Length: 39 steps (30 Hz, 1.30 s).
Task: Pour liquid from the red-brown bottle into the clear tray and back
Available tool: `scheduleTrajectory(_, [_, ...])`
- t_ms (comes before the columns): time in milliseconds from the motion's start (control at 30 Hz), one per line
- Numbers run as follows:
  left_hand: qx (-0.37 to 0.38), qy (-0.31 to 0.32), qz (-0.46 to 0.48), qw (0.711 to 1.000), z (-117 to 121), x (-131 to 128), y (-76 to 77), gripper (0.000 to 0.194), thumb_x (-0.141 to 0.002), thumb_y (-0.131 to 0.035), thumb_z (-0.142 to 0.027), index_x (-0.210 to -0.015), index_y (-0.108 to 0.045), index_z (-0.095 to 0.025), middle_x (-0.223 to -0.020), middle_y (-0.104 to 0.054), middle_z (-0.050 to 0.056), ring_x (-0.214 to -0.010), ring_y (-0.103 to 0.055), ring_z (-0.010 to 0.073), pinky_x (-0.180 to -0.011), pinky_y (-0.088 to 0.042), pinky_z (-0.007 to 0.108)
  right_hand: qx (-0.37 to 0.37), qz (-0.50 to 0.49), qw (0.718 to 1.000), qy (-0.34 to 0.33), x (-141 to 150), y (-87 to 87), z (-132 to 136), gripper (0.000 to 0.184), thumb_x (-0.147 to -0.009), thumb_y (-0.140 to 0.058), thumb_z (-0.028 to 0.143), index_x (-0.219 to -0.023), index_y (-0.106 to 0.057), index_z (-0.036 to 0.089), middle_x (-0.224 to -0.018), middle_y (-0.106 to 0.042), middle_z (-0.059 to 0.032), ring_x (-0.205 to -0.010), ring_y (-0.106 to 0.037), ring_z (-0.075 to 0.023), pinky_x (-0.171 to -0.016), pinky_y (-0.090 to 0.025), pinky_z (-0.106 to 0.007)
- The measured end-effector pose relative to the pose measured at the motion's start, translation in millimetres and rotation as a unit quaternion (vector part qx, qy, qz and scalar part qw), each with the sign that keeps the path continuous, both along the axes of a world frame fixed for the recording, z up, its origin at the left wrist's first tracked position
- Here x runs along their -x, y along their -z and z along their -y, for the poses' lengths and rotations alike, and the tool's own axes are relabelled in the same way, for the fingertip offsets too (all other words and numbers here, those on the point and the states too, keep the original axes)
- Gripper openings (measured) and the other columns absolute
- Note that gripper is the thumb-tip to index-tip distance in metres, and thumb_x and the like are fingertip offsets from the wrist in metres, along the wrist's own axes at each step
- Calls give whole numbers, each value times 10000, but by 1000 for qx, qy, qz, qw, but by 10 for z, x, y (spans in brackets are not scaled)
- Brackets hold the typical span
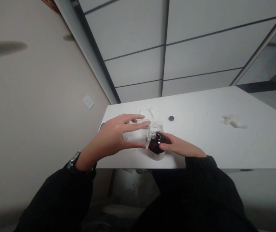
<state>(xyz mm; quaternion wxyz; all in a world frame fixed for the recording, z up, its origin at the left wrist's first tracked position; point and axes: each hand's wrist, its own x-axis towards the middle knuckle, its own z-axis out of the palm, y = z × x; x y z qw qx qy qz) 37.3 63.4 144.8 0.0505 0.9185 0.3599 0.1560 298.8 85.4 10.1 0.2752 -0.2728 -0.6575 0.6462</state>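
Note:
My left hand (pixel 115 133) is wrapped round a clear bottle (pixel 138 135), which lies tipped on its side in the air. Its threaded neck points right and meets the mouth of a dark red-brown bottle (pixel 155 146). That dark bottle stands upright near the table's front edge, with a pale label on its lower part. My right hand (pixel 176 144) grips it from the right, the thumb across its near side. Whether liquid runs between the two necks I cannot make out.
A small dark cap (pixel 171 118) lies on the white table (pixel 200 138) behind the bottles. Clear plastic packaging (pixel 150 112) sits beyond my left hand. Crumpled white tissue (pixel 233 121) is on the right. A wall with a socket (pixel 88 101) borders the left; cabinet doors (pixel 138 67) rise behind.

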Motion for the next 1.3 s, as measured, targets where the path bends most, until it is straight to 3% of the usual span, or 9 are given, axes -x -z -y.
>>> scheduleTrajectory(1300, [-48, 24, -39, 998, 12, -83, -112, 511, -908, -769, -531, -1366, -722, -309, -1435, -701, 94, -1269, -686, 290, -1054, -579, 435, -14, 1, 1000, -5, -6, 20, -12, 750, -872, -758, 651, -1459, -594, 213, -1512, -633, -123, -1390, -580, -351, -1262, -343, -602])
